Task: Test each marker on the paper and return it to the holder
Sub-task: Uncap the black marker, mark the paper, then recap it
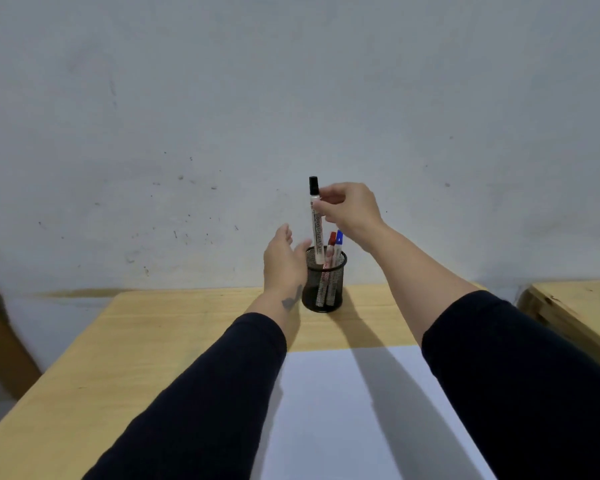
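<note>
A black mesh holder (323, 299) stands near the far edge of the wooden table (153, 341). A red-capped marker (332, 239) and a blue-capped marker (339, 237) stand inside it. My right hand (350, 207) pinches a black-capped white marker (315, 223) upright, its lower end inside the holder's rim. My left hand (283, 261) is cupped against the holder's left side, fingers apart. A white sheet of paper (343, 410) lies on the near part of the table, partly under my arms.
A grey, marked wall rises right behind the table. A second wooden table (575, 313) stands at the right, a wooden piece (0, 341) at the left. Dark sleeves cover both forearms.
</note>
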The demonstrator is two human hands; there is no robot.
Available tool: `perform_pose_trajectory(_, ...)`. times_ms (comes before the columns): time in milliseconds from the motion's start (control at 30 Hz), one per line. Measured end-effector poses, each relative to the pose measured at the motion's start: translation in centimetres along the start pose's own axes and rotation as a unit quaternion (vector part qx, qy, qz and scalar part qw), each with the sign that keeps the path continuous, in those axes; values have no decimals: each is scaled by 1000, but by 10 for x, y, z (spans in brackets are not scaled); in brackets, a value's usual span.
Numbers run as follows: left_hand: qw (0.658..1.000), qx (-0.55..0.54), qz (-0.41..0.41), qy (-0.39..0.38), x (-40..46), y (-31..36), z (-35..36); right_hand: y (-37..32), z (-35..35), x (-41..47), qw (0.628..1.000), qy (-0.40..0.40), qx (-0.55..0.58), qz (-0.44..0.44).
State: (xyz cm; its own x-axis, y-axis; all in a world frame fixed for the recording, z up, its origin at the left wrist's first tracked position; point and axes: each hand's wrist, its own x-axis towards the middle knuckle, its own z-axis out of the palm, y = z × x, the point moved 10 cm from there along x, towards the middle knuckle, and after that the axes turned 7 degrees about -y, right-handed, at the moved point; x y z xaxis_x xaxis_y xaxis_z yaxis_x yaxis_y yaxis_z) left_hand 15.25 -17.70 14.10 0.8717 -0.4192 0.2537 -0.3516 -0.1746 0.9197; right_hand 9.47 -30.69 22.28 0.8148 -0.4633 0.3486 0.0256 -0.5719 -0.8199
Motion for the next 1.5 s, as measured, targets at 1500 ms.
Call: perform_pose_trajectory(1500,936,308,-115,-121,-120,-90,-69,89,105,-170,917,-34,305,254)
